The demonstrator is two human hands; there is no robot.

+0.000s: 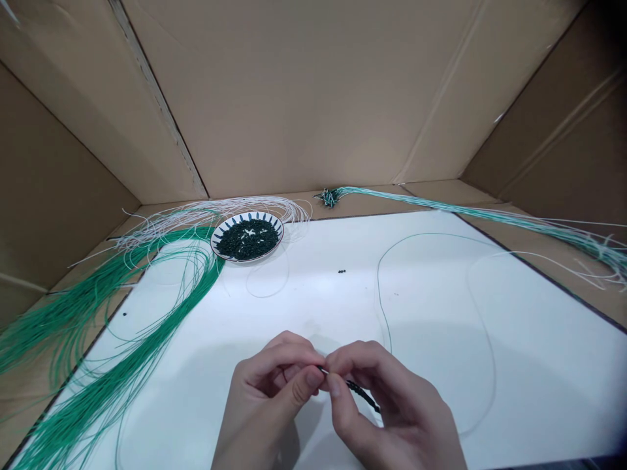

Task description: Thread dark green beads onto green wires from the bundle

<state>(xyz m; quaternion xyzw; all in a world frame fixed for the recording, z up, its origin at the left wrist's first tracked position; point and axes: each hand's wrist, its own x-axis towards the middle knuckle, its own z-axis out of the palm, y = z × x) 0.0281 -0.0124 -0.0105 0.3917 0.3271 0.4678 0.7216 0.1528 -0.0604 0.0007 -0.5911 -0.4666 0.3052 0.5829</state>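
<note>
A white board (313, 307) spreads beneath both hands. Over its near part, the left hand (264, 411) and right hand (409, 414) almost meet, each with thumb and forefinger pinched closed on a thin black beaded strand (361, 391). Its long axis slants (the fingers hide part of it): one end at the left fingertips, the other pointing down and right, inside the right hand's curl. Green wires (171, 333) fan along the left; farther off come a few loose beads (341, 271), a bead-filled plate (277, 228), then a brown cardboard wall (313, 98).
</note>
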